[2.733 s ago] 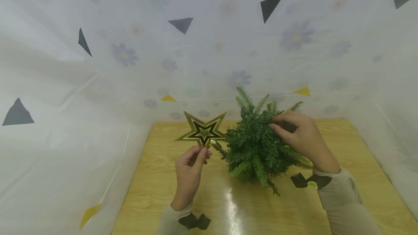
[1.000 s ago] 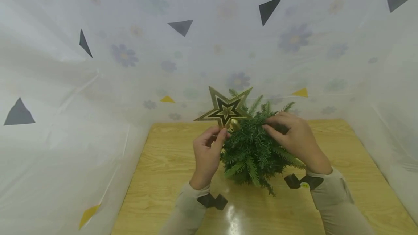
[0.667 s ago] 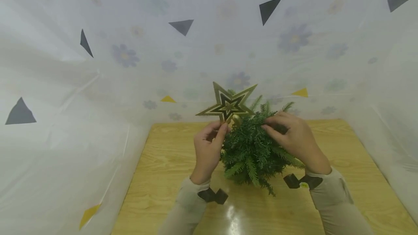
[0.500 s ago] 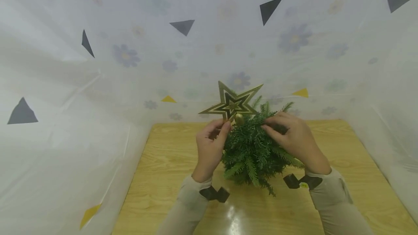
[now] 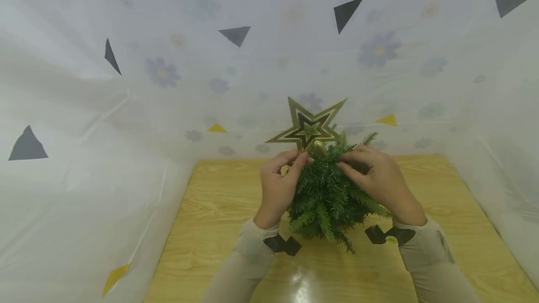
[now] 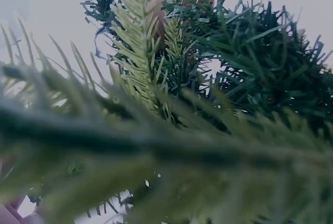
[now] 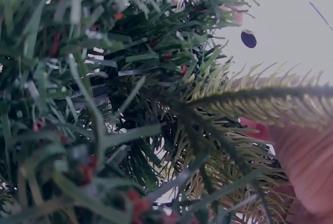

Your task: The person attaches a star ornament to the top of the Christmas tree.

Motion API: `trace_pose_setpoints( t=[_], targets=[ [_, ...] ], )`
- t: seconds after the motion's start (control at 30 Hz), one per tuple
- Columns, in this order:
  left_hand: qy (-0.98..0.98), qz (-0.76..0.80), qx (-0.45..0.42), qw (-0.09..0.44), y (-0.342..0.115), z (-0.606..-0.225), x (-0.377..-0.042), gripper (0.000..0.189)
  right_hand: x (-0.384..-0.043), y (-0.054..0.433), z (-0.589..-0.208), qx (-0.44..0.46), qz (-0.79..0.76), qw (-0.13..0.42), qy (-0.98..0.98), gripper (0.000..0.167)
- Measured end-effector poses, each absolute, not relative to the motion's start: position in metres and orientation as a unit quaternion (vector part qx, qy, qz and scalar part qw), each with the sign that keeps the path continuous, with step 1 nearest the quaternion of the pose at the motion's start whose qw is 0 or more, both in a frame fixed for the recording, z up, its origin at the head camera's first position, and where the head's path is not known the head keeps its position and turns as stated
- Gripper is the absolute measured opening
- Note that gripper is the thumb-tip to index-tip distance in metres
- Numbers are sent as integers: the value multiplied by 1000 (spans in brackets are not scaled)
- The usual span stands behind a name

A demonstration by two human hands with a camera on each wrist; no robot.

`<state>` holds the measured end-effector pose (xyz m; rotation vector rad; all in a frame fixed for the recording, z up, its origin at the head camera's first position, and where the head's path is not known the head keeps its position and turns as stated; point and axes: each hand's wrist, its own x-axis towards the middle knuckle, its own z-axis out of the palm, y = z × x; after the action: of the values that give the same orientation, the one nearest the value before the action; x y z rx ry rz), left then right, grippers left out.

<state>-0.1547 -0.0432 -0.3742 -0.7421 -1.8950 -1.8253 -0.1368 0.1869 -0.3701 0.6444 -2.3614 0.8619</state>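
Observation:
A gold star tree topper (image 5: 309, 131) stands over the top of a small green artificial Christmas tree (image 5: 330, 200). My left hand (image 5: 278, 188) pinches the star by its base, left of the treetop. A rounded gold piece (image 5: 318, 147) shows just behind the star's lower point. My right hand (image 5: 381, 176) pinches the foliage near the treetop from the right. Green branches (image 6: 270, 57) fill most of the left wrist view, with fingers behind them at its top. In the right wrist view, part of a hand (image 7: 307, 167) shows beside a light green sprig (image 7: 250, 99).
The tree is on a wood-grain table (image 5: 219, 191). White sheeting (image 5: 269, 60) with printed flowers and stuck-on dark and yellow triangles encloses the table at the back and sides.
My left hand has carried the star up and rightward, from beside the tree to over its top. My right hand has stayed on the foliage, shifting slightly left with the tree.

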Motion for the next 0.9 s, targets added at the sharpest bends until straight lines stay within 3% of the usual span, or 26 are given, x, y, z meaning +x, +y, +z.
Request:
trace_pose_setpoints(
  t=[0.9],
  targets=[
    [-699, -611, -330, 171, -33, -363, -168, 14, -134, 187, -373, 230, 316, 281, -877, 16]
  ],
)
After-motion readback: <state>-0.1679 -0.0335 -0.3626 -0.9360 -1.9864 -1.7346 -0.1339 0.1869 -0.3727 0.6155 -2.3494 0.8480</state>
